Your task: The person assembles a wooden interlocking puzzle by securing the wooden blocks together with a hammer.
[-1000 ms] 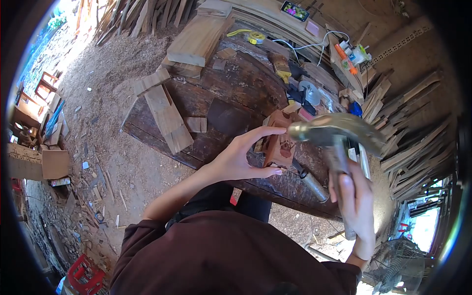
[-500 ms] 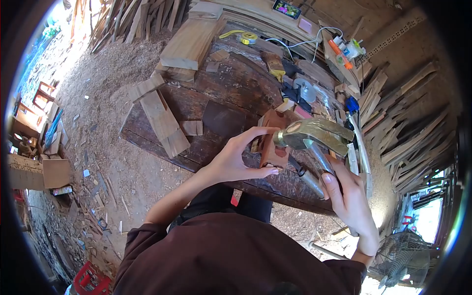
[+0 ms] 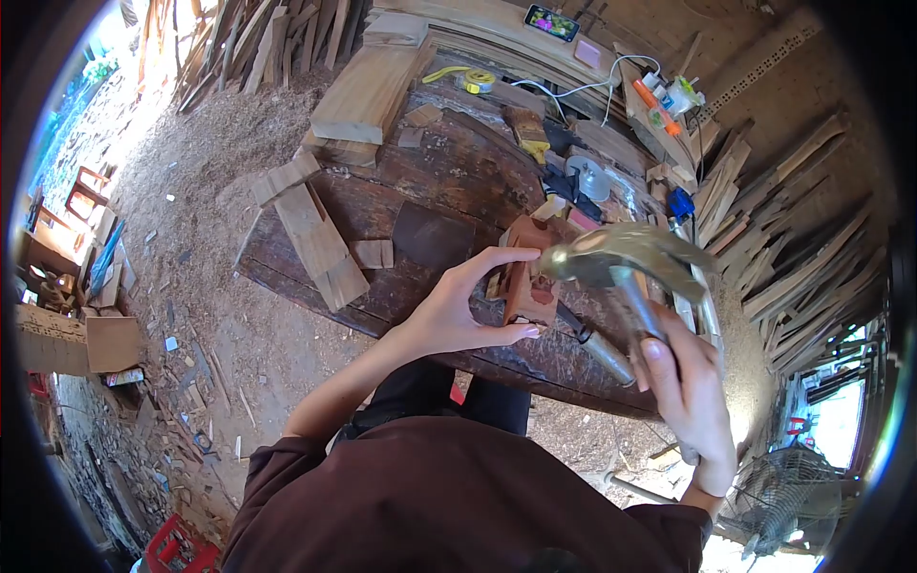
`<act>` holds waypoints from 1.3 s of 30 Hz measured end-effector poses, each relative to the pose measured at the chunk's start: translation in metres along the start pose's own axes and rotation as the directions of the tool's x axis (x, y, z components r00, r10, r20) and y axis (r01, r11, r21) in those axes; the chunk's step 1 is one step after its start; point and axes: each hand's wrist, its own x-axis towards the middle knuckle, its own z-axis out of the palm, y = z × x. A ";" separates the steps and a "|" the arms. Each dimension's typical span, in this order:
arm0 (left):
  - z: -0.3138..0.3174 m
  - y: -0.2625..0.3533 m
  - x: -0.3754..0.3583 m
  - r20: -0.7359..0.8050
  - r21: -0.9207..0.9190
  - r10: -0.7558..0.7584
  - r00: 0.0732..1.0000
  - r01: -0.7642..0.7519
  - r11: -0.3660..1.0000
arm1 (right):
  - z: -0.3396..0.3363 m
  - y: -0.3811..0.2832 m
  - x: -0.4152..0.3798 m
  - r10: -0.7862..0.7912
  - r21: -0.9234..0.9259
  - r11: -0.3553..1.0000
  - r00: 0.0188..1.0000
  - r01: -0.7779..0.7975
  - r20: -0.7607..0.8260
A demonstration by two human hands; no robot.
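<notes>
My left hand (image 3: 457, 307) grips a reddish-brown wooden block (image 3: 530, 294) between thumb and fingers at the bench's near edge. Darker rounded patches show on the block's side. In my right hand (image 3: 680, 372) is a claw hammer (image 3: 626, 256), held by its metal handle and slightly blurred. The hammer's striking face is close to the block's upper right side, with the claw pointing right. Beneath the hammer, a chisel-like tool with a metal handle (image 3: 607, 357) lies on the wooden workbench (image 3: 382, 199).
Jointed wood pieces (image 3: 315, 239) and a dark sandpaper sheet (image 3: 433, 234) lie to the left. Thick planks (image 3: 363, 95), a yellow tape measure (image 3: 475, 81), a brush (image 3: 528, 134) and a phone (image 3: 552, 23) are farther back. A fan (image 3: 785, 497) stands at lower right.
The hammer has moved a little to the right and up with my right hand, its head now blurred. My left hand keeps its hold on the block.
</notes>
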 end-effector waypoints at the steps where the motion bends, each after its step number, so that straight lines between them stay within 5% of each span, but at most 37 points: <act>1: 0.000 0.001 0.001 0.004 0.000 -0.008 1.000 0.008 1.000 | -0.005 -0.004 -0.003 0.054 0.038 0.998 0.998 -0.053 -0.024; 4: 0.000 0.001 0.001 0.009 -0.008 -0.019 1.000 0.019 1.000 | -0.005 -0.002 -0.003 0.160 0.086 0.984 0.985 -0.155 -0.057; 6: 0.001 -0.001 -0.001 0.015 -0.013 -0.022 1.000 0.022 1.000 | 0.008 0.011 0.004 -0.022 -0.022 1.000 1.000 0.022 -0.010; 11: 0.000 0.000 0.000 0.010 0.000 -0.025 1.000 0.025 1.000 | 0.003 0.007 0.004 -0.062 -0.058 0.996 0.998 0.061 -0.015; 13: 0.000 0.000 0.000 0.007 0.007 -0.023 1.000 0.023 1.000 | -0.006 -0.002 0.002 0.183 0.078 0.980 0.983 -0.184 0.016; 14: 0.000 -0.001 0.001 0.008 0.011 -0.021 1.000 0.020 1.000 | -0.005 0.000 0.002 0.183 0.077 0.980 0.983 -0.184 0.015; 20: 0.000 0.002 0.001 0.016 0.012 -0.081 0.997 0.081 0.997 | 0.013 0.019 0.011 -0.138 0.007 0.990 0.990 0.138 0.006; 24: -0.001 0.001 0.001 0.035 0.029 -0.057 0.998 0.056 0.998 | -0.001 0.006 0.002 0.026 0.024 0.999 0.998 -0.025 -0.049; 26: -0.002 0.001 0.002 0.088 0.012 -0.088 0.992 0.087 0.996 | 0.003 0.026 -0.004 -0.016 0.021 1.000 0.989 0.019 -0.144; 29: 0.000 0.001 0.002 0.050 0.023 -0.003 0.999 0.002 1.000 | 0.012 0.052 -0.007 -0.206 -0.266 0.957 0.924 0.120 -0.324; 32: 0.001 0.007 0.003 0.029 0.039 0.050 0.998 -0.051 0.998 | 0.029 0.086 -0.010 -0.277 -0.512 0.857 0.892 0.061 -0.358; 39: -0.011 0.033 0.021 0.265 0.310 0.094 0.960 -0.177 0.934 | 0.069 0.161 -0.022 -0.171 -0.530 0.847 0.930 -0.030 -0.325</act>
